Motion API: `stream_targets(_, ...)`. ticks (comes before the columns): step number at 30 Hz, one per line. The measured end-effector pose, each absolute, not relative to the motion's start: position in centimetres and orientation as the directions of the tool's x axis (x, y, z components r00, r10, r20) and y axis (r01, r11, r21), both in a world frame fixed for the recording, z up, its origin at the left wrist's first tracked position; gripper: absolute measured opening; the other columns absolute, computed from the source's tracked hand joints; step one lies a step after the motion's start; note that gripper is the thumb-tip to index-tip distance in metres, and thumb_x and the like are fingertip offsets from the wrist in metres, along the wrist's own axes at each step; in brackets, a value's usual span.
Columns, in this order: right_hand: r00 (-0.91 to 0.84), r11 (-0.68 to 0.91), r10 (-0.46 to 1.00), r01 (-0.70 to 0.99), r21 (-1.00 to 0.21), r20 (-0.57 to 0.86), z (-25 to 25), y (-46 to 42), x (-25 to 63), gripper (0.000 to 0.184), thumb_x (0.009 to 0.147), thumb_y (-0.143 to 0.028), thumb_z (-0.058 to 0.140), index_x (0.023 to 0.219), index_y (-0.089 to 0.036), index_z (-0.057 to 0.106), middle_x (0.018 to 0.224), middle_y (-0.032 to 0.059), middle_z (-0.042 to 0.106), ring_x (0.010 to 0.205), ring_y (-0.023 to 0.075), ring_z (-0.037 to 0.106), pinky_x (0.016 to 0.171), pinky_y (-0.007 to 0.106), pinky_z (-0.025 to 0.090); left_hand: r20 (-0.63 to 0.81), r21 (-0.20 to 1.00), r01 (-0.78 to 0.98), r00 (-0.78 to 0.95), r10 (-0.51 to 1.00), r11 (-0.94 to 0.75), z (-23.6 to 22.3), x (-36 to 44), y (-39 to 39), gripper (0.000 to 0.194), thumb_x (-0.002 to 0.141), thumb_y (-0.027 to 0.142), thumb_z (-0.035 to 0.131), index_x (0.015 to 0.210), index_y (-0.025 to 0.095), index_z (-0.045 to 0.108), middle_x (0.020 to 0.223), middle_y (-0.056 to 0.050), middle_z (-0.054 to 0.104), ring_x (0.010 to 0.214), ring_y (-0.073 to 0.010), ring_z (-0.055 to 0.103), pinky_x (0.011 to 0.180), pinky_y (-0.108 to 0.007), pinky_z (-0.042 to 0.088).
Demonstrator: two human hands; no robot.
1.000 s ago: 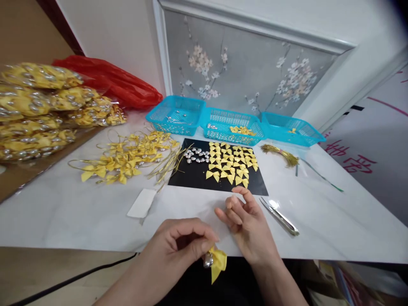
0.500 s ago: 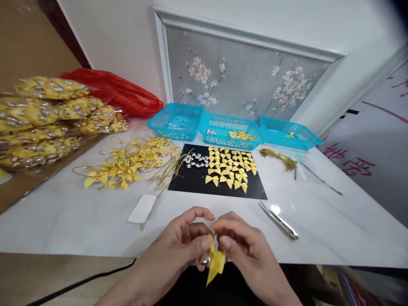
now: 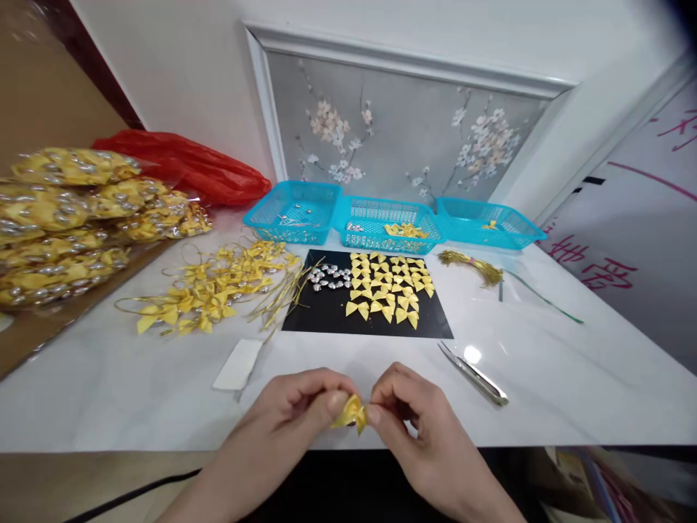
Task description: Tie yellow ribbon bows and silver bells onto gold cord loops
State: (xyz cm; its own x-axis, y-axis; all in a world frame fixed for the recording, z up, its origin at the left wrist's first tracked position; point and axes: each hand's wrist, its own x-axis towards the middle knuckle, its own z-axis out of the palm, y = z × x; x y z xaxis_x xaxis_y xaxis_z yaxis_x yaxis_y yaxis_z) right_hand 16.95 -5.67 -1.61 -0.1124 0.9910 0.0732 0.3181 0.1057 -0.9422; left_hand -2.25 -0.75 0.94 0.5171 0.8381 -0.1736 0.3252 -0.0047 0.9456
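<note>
Both hands meet at the near edge of the white table. My left hand and my right hand each pinch one side of a small yellow ribbon bow held between them. Fingers of both hands are curled and closed on it. Farther back lies a black mat with rows of yellow bows and a cluster of silver beads.
Silver snips lie right of my hands, a white card to the left. Finished bows with gold loops spread at mid-left. Three blue baskets line the wall. Bagged bows and a red bag sit far left; gold cords lie at right.
My right hand came in from the table and joined the left on the bow. The bow rose from below the table edge and now sits pinched between both hands.
</note>
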Motion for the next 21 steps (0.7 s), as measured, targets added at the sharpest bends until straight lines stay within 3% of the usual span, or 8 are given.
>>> stream_targets(3, -0.120, 0.103, 0.991, 0.379, -0.920, 0.061, -1.8, -5.3, 17.0, 0.019, 0.092, -0.023, 0.053, 0.074, -0.020, 0.053, 0.076, -0.0007, 0.050, 0.064, 0.0126, 0.048, 0.056, 0.025, 0.036, -0.192, 0.905, 0.422, 0.502, 0.844, -0.045, 0.7, -1.8, -0.6, 0.015, 0.089, 0.031, 0.061, 0.086, 0.022, 0.074, 0.081, 0.000, 0.073, 0.078, -0.0200, 0.064, 0.072, -0.027, 0.047)
stream_targets(9, -0.076, 0.116, 0.993, 0.510, -0.852, 0.089, -3.1, -4.4, 16.6, 0.020, 0.092, -0.018, 0.050, 0.072, -0.020, 0.053, 0.078, 0.0023, 0.054, 0.065, 0.0156, 0.052, 0.058, 0.028, 0.039, -0.141, 0.837, 0.535, 0.415, 0.899, -0.116, -0.6, -0.4, 0.0, 0.015, 0.086, 0.026, 0.060, 0.094, 0.024, 0.073, 0.084, -0.001, 0.077, 0.079, -0.0226, 0.068, 0.071, -0.030, 0.047)
stream_targets(12, -0.030, 0.110, 0.993, 0.516, -0.850, 0.110, -3.5, -3.9, 16.5, 0.022, 0.094, -0.018, 0.046, 0.077, -0.020, 0.061, 0.082, 0.0046, 0.058, 0.070, 0.0186, 0.057, 0.065, 0.032, 0.044, -0.094, 0.810, 0.566, 0.388, 0.917, -0.156, -0.5, 0.0, 0.5, 0.020, 0.084, 0.023, 0.061, 0.099, 0.025, 0.074, 0.076, 0.000, 0.077, 0.070, -0.0217, 0.067, 0.066, -0.029, 0.046)
stream_targets(15, 0.036, 0.152, 0.982, 0.426, -0.892, 0.185, -3.8, -3.5, 16.7, 0.025, 0.098, -0.025, 0.044, 0.097, -0.021, 0.069, 0.094, 0.0078, 0.062, 0.078, 0.0202, 0.061, 0.073, 0.034, 0.048, -0.042, 0.778, 0.592, 0.384, 0.922, -0.211, -0.4, 0.2, 1.2, 0.019, 0.084, 0.020, 0.060, 0.094, 0.026, 0.075, 0.075, 0.000, 0.075, 0.068, -0.0212, 0.065, 0.065, -0.029, 0.045)
stream_targets(18, 0.092, 0.124, 0.984, 0.253, -0.960, 0.151, -4.3, -3.4, 17.0, 0.031, 0.101, -0.037, 0.043, 0.112, -0.022, 0.068, 0.095, 0.0071, 0.062, 0.066, 0.0160, 0.057, 0.061, 0.030, 0.047, -0.014, 0.754, 0.609, 0.390, 0.921, -0.247, -0.7, 0.0, 1.8, 0.019, 0.084, 0.018, 0.057, 0.089, 0.023, 0.075, 0.085, -0.004, 0.074, 0.072, -0.0214, 0.064, 0.069, -0.031, 0.046)
stream_targets(21, 0.139, 0.090, 0.985, 0.073, -0.993, 0.100, -4.8, -3.7, 17.1, 0.032, 0.100, -0.043, 0.047, 0.111, -0.023, 0.070, 0.089, 0.0044, 0.063, 0.059, 0.0127, 0.053, 0.056, 0.027, 0.047, 0.015, 0.727, 0.626, 0.397, 0.918, -0.282, -1.3, -0.1, 1.8, 0.022, 0.085, 0.016, 0.053, 0.083, 0.021, 0.074, 0.089, -0.006, 0.070, 0.073, -0.0211, 0.065, 0.068, -0.031, 0.047)
